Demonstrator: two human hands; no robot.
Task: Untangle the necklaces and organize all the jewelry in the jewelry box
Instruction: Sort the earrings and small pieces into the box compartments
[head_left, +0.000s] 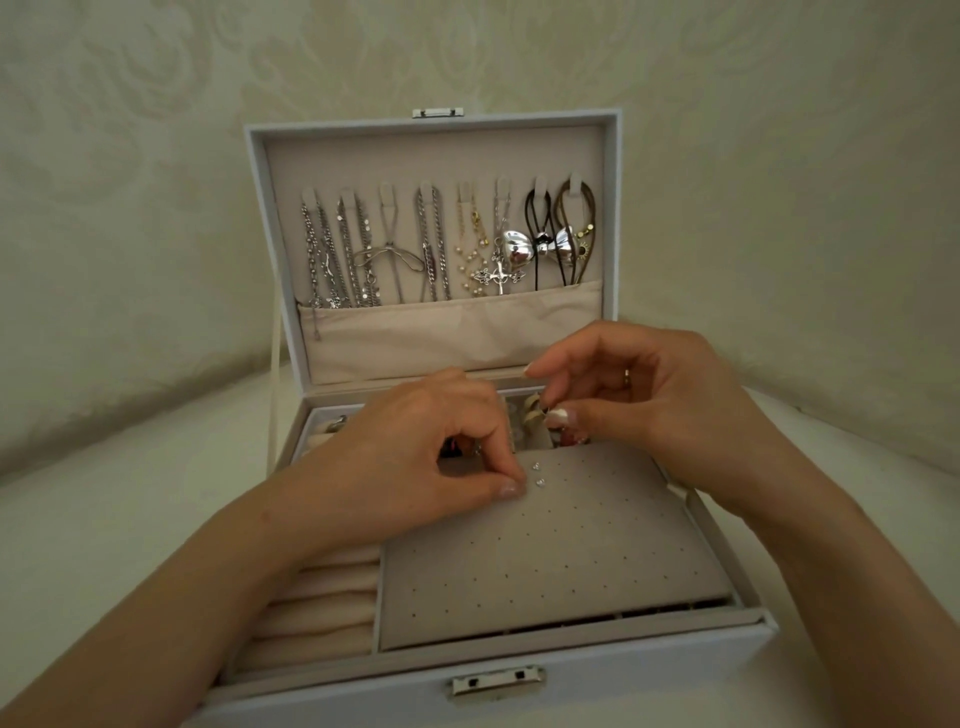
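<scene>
A white jewelry box (649, 670) stands open in front of me. Several necklaces (431, 249) hang straight on hooks inside its lid (431, 156), their ends tucked into a fabric pocket (452, 332). A grey perforated earring panel (561, 551) lies across the tray, with a few small silver studs (537, 474) pinned near its far edge. My left hand (415, 452) pinches at the panel's far left corner beside the studs. My right hand (639, 400) hovers over the rear compartment and pinches a small piece of jewelry (545, 413), too small to identify.
Cream ring rolls (317, 618) fill the tray's left side. A metal latch (496, 683) sits on the box's front wall. The box rests on a pale surface (104, 519) against patterned cream wallpaper (130, 182). A ribbon stay (274, 374) runs down the box's left side.
</scene>
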